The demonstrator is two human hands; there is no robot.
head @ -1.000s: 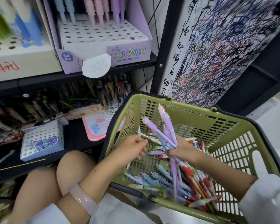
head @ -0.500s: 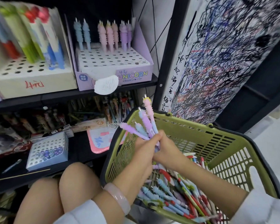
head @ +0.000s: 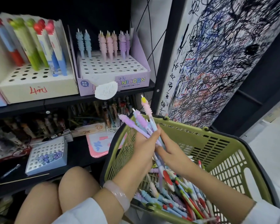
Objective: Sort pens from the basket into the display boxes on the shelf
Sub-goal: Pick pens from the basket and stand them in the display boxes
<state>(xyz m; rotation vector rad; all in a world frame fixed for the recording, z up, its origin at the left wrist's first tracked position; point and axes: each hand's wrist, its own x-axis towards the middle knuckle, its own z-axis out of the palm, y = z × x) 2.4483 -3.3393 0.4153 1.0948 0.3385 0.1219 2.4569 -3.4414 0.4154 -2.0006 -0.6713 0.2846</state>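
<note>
Where both hands [head: 158, 146] meet, pen bundle [head: 142, 122] barrels hidden in grip.

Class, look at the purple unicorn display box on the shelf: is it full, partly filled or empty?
Partly filled. The unicorn display box has pens standing only along its back; its front holes are empty.

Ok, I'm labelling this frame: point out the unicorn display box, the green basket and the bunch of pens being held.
unicorn display box [head: 132, 81]: head view, on its printed front panel.
green basket [head: 217, 138]: head view, on its far slotted wall.
bunch of pens [head: 141, 122]: head view, on a purple ridged grip above the hands.
</note>
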